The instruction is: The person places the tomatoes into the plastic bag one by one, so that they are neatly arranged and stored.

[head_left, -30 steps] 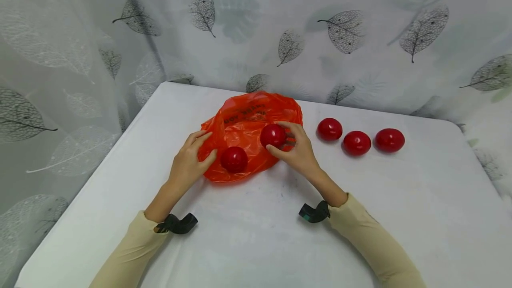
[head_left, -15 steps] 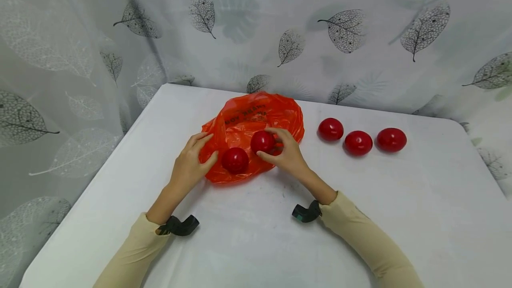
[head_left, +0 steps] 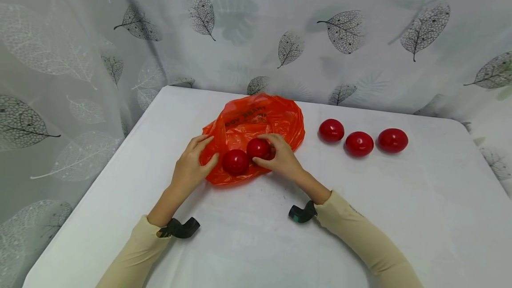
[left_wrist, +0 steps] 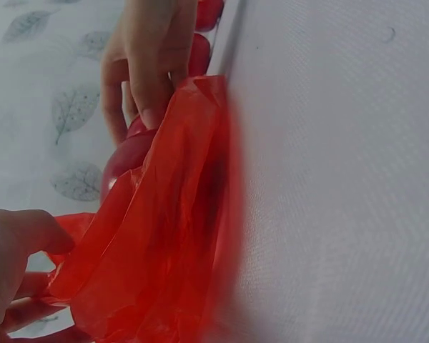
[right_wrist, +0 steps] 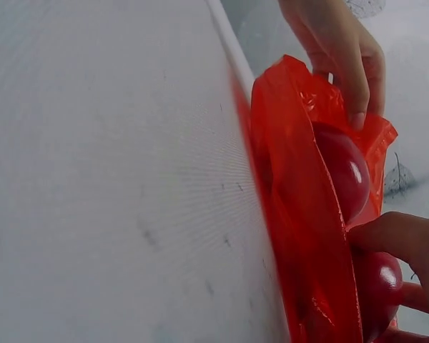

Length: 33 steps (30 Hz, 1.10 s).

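Crinkled plastic bag (head_left: 286, 114), near wall (right_wrist: 300, 214) plain only from the wrists, left hand (head_left: 188, 168) spread against it, right-hand grip (head_left: 281, 157) clasped a glossy red ball (head_left: 257, 149) inside, another ball (head_left: 235, 162) beside, lettering (head_left: 251, 117) beyond showed only in head view

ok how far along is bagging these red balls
Done, seemingly: one red ball rests in the orange-red bag. In hand: the right hand holds a second ball next to it within the bag; the left hand touches the bag's edge. Left: three balls on the table beside the bag.
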Motion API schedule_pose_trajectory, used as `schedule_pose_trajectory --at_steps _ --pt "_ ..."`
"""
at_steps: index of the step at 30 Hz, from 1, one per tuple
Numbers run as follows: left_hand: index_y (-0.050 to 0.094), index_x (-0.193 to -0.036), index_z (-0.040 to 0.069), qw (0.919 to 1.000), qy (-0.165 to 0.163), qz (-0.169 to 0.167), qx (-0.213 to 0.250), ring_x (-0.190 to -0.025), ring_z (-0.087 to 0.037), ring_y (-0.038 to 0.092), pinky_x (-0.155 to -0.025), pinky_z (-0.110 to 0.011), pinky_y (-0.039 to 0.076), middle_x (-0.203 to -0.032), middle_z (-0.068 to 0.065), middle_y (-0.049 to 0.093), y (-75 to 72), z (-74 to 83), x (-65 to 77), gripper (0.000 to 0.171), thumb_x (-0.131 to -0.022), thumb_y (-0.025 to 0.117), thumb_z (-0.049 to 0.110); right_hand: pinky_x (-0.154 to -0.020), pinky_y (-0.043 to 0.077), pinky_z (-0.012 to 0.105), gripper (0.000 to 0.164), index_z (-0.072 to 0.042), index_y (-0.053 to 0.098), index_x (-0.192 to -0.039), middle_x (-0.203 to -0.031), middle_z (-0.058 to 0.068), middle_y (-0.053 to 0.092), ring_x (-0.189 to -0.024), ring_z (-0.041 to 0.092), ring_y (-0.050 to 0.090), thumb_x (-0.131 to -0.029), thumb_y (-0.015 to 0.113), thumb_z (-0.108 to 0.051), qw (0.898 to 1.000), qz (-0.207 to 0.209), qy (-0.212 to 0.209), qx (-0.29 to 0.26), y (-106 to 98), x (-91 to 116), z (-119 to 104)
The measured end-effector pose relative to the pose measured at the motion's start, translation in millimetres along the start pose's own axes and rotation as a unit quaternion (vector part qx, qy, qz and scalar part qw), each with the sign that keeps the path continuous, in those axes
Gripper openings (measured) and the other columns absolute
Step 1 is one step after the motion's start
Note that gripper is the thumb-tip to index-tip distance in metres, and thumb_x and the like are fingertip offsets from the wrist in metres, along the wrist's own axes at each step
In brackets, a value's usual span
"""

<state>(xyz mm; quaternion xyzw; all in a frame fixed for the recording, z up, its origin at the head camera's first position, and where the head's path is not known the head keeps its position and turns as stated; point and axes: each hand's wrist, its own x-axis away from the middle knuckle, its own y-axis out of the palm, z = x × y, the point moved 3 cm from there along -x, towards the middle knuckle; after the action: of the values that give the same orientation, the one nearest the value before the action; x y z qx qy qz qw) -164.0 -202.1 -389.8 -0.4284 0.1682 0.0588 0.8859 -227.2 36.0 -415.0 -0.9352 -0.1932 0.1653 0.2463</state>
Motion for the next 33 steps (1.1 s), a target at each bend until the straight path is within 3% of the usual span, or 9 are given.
schedule_pose_trajectory --at_steps 13,19,24,33 --pt "0.058 -0.132 -0.002 0.9998 0.016 0.009 0.008 -0.123 -0.035 0.054 -0.091 -0.052 0.052 -0.136 -0.017 0.052 0.6 2.7 -3.2 0.049 -0.087 0.070 0.013 -0.090 0.055 0.046 0.054 -0.008 0.056 -0.130 -0.129 0.016 0.050 -0.116 0.032 0.053 -0.081 0.078 -0.016 1.000 -0.003 -0.006 0.010 -5 2 -3" --pt "0.058 -0.132 -0.002 0.9998 0.017 0.006 0.006 -0.122 -0.035 0.054 -0.091 -0.052 0.053 -0.135 -0.018 0.052 1.5 3.1 -3.4 0.049 -0.087 0.070 0.013 -0.093 0.054 0.044 0.048 -0.005 0.059 -0.126 -0.127 0.015 0.053 -0.115 0.031 0.055 -0.082 0.077 -0.013 1.000 0.004 -0.008 -0.009 -9 5 -1" --pt "0.058 -0.132 -0.002 0.9998 0.018 0.006 0.005 -0.122 -0.035 0.054 -0.090 -0.053 0.053 -0.135 -0.018 0.052 1.7 1.7 -1.0 0.048 -0.087 0.069 0.012 -0.092 0.054 0.044 0.043 -0.003 0.061 -0.122 -0.124 0.016 0.054 -0.110 0.032 0.057 -0.083 0.075 -0.011 0.999 0.019 -0.012 -0.023 -13 8 0" --pt "0.058 -0.131 -0.002 0.9997 0.024 0.010 -0.004 -0.119 -0.036 0.056 -0.087 -0.052 0.054 -0.133 -0.018 0.053 1.2 -0.8 3.3 0.047 -0.087 0.069 0.013 -0.083 0.057 0.049 0.036 0.000 0.063 -0.117 -0.118 0.016 0.058 -0.100 0.036 0.061 -0.084 0.075 -0.009 0.995 0.085 -0.018 -0.042 -30 17 1"
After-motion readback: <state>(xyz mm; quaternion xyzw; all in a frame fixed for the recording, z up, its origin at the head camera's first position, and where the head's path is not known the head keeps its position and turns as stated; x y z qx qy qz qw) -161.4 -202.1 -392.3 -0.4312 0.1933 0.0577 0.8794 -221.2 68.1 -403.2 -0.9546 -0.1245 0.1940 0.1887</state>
